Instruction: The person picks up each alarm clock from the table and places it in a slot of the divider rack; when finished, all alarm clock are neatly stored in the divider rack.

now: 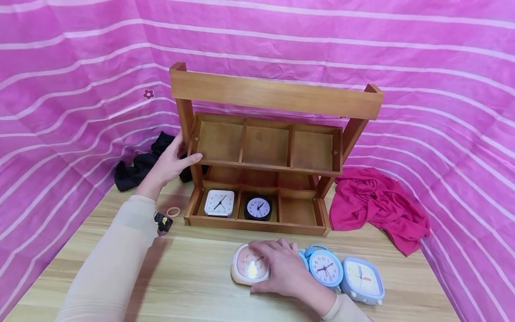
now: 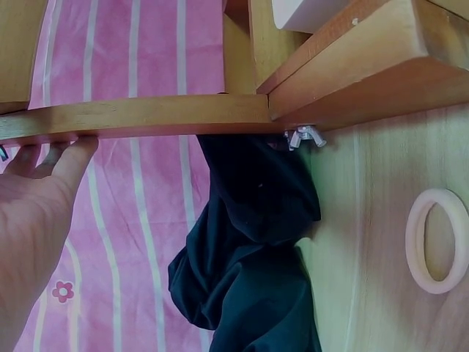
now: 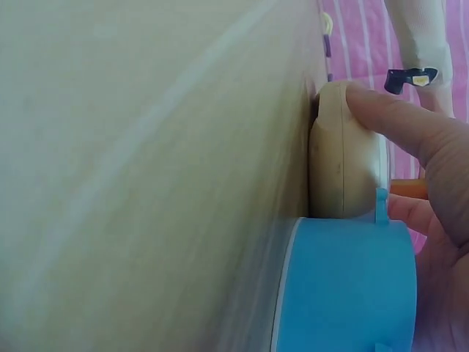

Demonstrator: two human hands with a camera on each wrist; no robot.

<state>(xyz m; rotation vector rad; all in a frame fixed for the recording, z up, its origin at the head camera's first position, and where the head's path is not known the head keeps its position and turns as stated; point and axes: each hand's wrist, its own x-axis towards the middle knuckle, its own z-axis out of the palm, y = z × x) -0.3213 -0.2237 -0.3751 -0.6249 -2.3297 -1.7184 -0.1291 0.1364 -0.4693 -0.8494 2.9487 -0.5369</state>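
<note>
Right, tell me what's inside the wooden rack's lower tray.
A square white clock sits left, a round black clock in the middle; the right compartment shows bare wood. Beneath both clocks, the lower tray is covered.

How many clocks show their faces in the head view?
5: white clock, black clock in the lower tray; peach clock, blue clock, periwinkle clock on the table. The right hand may hide another.

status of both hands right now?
Left hand: holding the left side of the wooden shelf.
Right hand: holding the pink-faced clock.
</note>
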